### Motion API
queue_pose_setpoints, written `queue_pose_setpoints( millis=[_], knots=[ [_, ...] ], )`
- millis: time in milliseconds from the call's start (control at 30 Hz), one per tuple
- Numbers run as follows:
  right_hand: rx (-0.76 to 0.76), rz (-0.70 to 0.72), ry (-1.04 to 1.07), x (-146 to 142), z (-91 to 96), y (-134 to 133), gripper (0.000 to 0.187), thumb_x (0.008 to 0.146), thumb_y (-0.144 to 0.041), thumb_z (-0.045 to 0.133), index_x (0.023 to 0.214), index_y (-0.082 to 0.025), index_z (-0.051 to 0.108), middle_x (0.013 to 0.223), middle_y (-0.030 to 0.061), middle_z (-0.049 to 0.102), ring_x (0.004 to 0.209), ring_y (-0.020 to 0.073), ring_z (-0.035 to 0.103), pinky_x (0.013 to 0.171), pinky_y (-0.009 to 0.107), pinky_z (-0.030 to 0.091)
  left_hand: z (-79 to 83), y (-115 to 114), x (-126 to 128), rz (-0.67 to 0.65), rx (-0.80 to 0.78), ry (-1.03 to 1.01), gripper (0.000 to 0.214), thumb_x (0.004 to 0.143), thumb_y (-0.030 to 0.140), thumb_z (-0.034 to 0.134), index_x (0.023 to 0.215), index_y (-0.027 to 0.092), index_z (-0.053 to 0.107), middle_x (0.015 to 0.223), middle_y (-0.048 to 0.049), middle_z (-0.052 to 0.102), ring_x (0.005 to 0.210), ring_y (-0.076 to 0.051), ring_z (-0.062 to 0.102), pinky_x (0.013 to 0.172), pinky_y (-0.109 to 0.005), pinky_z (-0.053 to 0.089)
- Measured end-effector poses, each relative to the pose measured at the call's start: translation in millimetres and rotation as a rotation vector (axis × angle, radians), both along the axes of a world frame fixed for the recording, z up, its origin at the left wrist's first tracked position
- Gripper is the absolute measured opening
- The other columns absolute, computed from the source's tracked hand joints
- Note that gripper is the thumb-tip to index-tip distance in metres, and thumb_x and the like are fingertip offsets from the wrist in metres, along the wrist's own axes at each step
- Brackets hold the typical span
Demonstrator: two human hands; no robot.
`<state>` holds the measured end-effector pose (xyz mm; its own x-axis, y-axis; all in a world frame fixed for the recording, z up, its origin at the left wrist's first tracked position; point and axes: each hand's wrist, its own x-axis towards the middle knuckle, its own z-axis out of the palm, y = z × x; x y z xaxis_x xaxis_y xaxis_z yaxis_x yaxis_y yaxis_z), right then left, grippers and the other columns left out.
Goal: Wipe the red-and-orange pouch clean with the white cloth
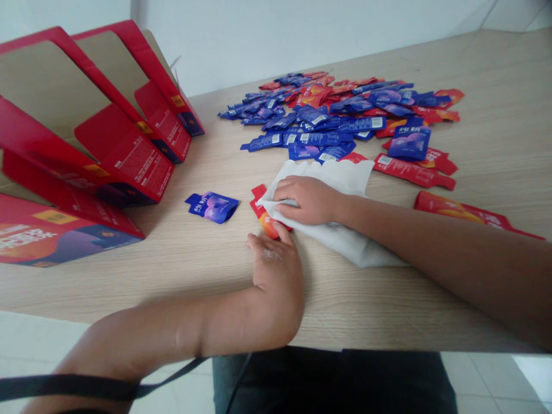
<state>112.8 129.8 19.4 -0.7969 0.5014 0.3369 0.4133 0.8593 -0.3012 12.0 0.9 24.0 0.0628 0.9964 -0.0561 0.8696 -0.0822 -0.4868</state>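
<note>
My right hand (308, 200) is closed on a white cloth (340, 175), which lies bunched and spread on the table. Part of the cloth covers a small red and orange pouch (260, 208). At the lower end of that pouch, my left hand (278, 259) has its fingertips against it, wrist sharply bent; some of its fingers are hidden. A blue pouch with purple fruit printed on it (213, 207) lies by itself to the left of the red one.
A large pile of blue and red pouches (319, 118) spreads at the back of the wooden table (207, 259). Another red pouch (470, 213) lies beyond my right forearm. Several open red cardboard boxes (125, 155) stand at left. A black strap (86, 386) crosses my left arm.
</note>
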Motion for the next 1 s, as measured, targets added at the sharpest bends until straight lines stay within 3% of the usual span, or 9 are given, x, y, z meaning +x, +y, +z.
queue_pose_setpoints(
  millis=[433, 1000],
  knots=[
    [0.010, 0.004, -0.003, 0.1, -0.6, 0.5, 0.023, 0.086, -0.025, 0.046, 0.085, -0.013, 0.065, 0.090, 0.0095, 0.064, 0.083, 0.0195, 0.053, 0.076, 0.031, 0.037, 1.7, -0.3, -0.3, -0.028, -0.032, 0.051, 0.056, 0.082, -0.005, 0.022, 0.135, -0.003, 0.039, 0.089, -0.0214, 0.071, 0.092, -0.024, 0.068, 0.090, -0.041, 0.047],
    [0.007, 0.001, 0.003, 0.1, -0.8, 0.8, 0.022, 0.086, -0.025, 0.047, 0.086, -0.013, 0.066, 0.090, 0.0097, 0.064, 0.083, 0.0198, 0.053, 0.075, 0.030, 0.037, -2.3, 0.0, -0.7, -0.019, -0.011, 0.088, 0.055, 0.083, -0.004, 0.021, 0.136, -0.003, 0.037, 0.091, -0.0221, 0.071, 0.093, -0.023, 0.068, 0.096, -0.042, 0.045]
  ],
)
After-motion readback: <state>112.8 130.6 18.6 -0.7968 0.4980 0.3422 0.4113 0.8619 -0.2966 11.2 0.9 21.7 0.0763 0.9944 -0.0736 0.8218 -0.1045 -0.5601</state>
